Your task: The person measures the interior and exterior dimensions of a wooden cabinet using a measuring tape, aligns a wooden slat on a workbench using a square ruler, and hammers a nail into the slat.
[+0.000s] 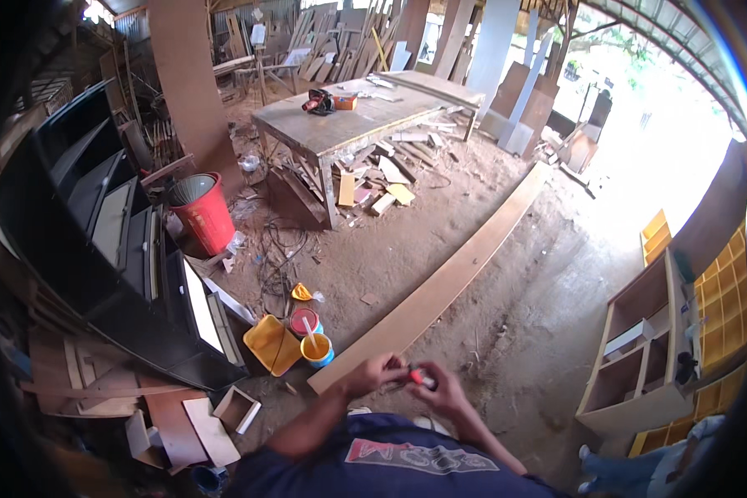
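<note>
My left hand [378, 376] and my right hand [441, 392] meet in front of my body, above the near end of a long wooden board [448, 289] on the ground. Closed fingers of the right hand hold a small red and grey object [417, 377]; its kind is too small to tell. My left hand is pinched right beside it, and what lies between its fingertips cannot be made out. To the left of the board's near end are a blue paint bucket with yellow inside [316, 349], a red-rimmed can [305, 322] and a yellow-stained container [272, 345].
A wooden worktable [307, 133] bears a dark red power tool [319, 102] and an orange box [345, 100]; wood scraps [394, 170] lie beneath. On the left stand a red bin [203, 214] and black cabinets [91, 282]. Wooden shelving [639, 344] and another person [656, 469] are at right.
</note>
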Motion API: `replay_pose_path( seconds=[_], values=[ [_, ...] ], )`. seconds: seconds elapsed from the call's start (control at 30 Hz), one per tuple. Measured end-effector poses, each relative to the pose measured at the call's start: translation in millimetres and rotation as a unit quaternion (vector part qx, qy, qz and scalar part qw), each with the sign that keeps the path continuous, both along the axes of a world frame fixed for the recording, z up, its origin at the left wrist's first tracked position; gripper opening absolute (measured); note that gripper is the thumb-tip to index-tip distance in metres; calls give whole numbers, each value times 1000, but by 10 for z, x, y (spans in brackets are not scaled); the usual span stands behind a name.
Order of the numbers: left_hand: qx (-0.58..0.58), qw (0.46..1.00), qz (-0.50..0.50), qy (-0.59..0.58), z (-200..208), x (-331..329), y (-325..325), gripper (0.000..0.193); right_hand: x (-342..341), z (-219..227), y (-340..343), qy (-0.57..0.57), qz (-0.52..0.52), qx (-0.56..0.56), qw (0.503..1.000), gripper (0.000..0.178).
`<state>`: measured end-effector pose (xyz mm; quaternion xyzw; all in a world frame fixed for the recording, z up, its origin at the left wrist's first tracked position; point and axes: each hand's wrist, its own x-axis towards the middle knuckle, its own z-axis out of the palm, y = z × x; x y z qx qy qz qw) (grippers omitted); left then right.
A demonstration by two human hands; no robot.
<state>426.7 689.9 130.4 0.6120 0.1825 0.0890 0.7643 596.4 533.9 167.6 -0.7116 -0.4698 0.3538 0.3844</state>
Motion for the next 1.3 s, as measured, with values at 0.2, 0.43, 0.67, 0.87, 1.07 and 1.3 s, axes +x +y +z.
replay_pose_path(
  seconds=[0.2,0.43,0.67,0.87,1.07,1.3],
  values=[
    [265,964,-2,20,519,1512,1853,31,1414,237,1609,29,-34,67,997,53],
    [215,962,130,103,54,2526,3608,33,3320,-1346,3442,200,64,-147,967,20],
    [210,910,284,219,262,3129,4671,37,4463,-732,5433,-65,163,-125,977,43],
    [200,920,227,248,-306,4259,6018,45,5829,-194,6615,-34,76,-106,991,43],
    [242,892,79,373,-1079,5754,7611,50,7271,-411,7675,2,22,-107,994,46],
    [258,947,-91,169,-922,9058,9550,57,9218,-793,8702,1,-134,-88,987,39]
  ],
)
